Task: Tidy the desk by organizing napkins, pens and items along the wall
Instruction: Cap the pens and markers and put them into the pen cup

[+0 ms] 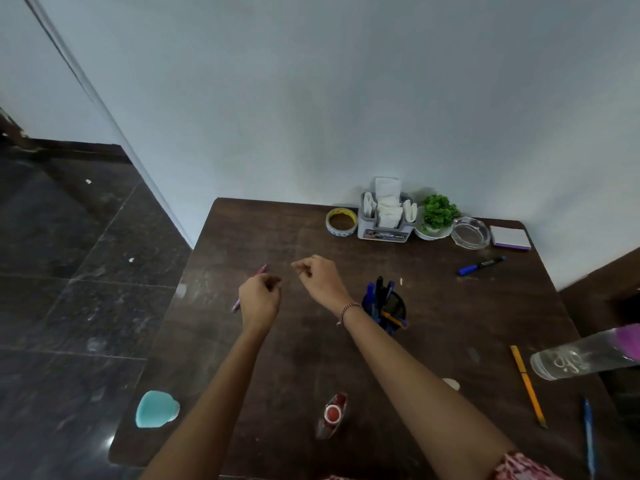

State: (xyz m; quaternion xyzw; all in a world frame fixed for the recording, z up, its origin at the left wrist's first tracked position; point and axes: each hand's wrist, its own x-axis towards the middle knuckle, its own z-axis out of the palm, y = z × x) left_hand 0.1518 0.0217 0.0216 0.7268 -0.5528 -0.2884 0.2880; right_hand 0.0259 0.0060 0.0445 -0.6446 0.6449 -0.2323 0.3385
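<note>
the pink pen (262,270) is gripped in the left hand (259,297), fingers curled round it, over the desk (277,230) near its left edge; a loose grip could drop it to the floor. it looks slim, pink at the tip and purplish at the tail. the right hand (320,278) is curled beside it; whether it pinches anything i cannot tell. its wrist is just beside the pen cup (398,308), which a careless swing could tip.
</note>
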